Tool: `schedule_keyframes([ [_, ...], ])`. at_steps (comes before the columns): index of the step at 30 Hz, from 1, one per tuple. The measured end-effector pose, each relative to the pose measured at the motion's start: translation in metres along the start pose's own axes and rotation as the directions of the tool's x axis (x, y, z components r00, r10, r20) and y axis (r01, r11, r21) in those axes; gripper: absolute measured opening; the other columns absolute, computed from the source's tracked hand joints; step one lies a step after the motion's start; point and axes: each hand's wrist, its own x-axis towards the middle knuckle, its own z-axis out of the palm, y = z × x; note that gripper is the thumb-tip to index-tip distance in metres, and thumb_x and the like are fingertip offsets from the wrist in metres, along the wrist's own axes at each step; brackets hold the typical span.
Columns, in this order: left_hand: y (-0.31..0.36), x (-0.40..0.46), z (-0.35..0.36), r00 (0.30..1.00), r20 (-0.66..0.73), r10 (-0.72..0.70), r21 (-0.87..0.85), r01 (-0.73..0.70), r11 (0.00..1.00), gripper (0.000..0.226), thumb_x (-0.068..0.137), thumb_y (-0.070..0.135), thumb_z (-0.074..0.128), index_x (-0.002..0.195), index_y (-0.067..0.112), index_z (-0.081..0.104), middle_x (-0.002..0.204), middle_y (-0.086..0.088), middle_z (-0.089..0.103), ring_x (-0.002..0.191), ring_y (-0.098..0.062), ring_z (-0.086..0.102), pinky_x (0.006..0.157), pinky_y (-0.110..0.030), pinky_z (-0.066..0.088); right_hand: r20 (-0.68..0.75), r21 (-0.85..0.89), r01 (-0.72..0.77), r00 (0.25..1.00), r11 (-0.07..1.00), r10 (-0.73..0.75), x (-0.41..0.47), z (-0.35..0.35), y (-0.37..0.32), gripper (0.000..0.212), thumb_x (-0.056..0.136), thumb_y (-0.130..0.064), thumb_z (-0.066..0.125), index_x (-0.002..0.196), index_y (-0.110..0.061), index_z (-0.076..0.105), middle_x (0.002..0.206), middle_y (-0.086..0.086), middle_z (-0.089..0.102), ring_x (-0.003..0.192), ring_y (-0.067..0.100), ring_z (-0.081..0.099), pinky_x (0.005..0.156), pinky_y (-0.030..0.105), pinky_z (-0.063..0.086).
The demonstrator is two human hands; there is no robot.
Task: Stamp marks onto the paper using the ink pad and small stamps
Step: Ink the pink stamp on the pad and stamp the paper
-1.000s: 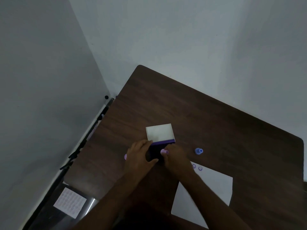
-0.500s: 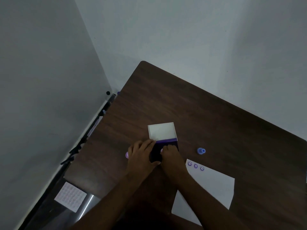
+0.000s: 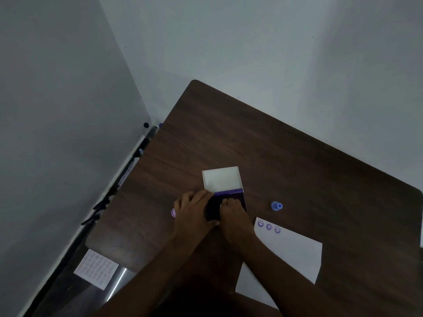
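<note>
Head view, looking down at a dark wood table (image 3: 286, 145) set in a room corner. Near centre sits an open ink pad (image 3: 226, 197): its white lid (image 3: 221, 179) lies folded back on the far side, and the dark purple ink tray sits nearer the person. The pad's long axis, lid to tray, runs roughly far to near, tilted a little to the right.

Left hand (image 3: 192, 213) rests on the pad's left edge w/ fingers curled over it, apparently steadying it. Right hand (image 3: 233, 216) is closed, knuckles up, pressed down on the ink; a small pale bit shows between its fingers, prob. a stamp, but too hidden to be sure.

To the right, a sheet of white paper (image 3: 290, 255) lies at an angle, its far-left corner pointing toward the pad. Three purple smiley marks (image 3: 269, 226) sit in a row along that corner; the rest of the sheet is blank. A blue stamp (image 3: 276, 205) lies on the table just beyond the paper, right of the pad. A pinkish-purple stamp (image 3: 173, 212) peeks out left of the left hand.

Judgement: task is underway but early. Three marks done, inking step in hand, much blank paper left, approx. one row started.
</note>
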Motion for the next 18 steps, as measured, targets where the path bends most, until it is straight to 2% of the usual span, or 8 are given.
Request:
schedule_keyframes([
  [9,0.0043,0.0008,0.0,1.0,0.018,-0.017,-0.031,0.017,0.999,0.08,0.07,0.055,0.071,0.139,0.029,0.04,0.146,0.006,0.042,0.134,-0.018,0.032,0.11,-0.036,0.021,0.051,0.005,-0.034,0.998,0.999,0.033,0.0005,-0.0031,0.0,0.05,0.091,-0.018,0.057,0.136,-0.008,0.039,0.142,0.014,0.042,0.131,0.028,0.04,0.108,0.037,0.034],
  [14,0.0042,0.0008,-0.0013,1.0,0.009,-0.006,-0.041,0.007,0.999,0.08,0.069,0.053,0.073,0.139,0.029,0.041,0.145,0.006,0.043,0.133,-0.018,0.032,0.109,-0.035,0.021,0.022,-0.006,-0.006,1.0,1.0,0.006,0.0005,0.0014,0.0004,0.045,0.091,-0.02,0.055,0.133,-0.008,0.042,0.139,0.014,0.045,0.128,0.027,0.042,0.108,0.037,0.036],
  [18,0.0041,0.0035,-0.0013,0.998,0.054,-0.035,-0.051,0.037,0.998,0.08,0.07,0.052,0.072,0.14,0.028,0.04,0.146,0.004,0.041,0.134,-0.018,0.031,0.111,-0.036,0.021,0.051,0.028,-0.028,0.998,0.999,0.026,0.0012,-0.0014,-0.0009,0.048,0.09,-0.02,0.058,0.134,-0.008,0.041,0.14,0.014,0.044,0.129,0.028,0.041,0.109,0.038,0.035],
])
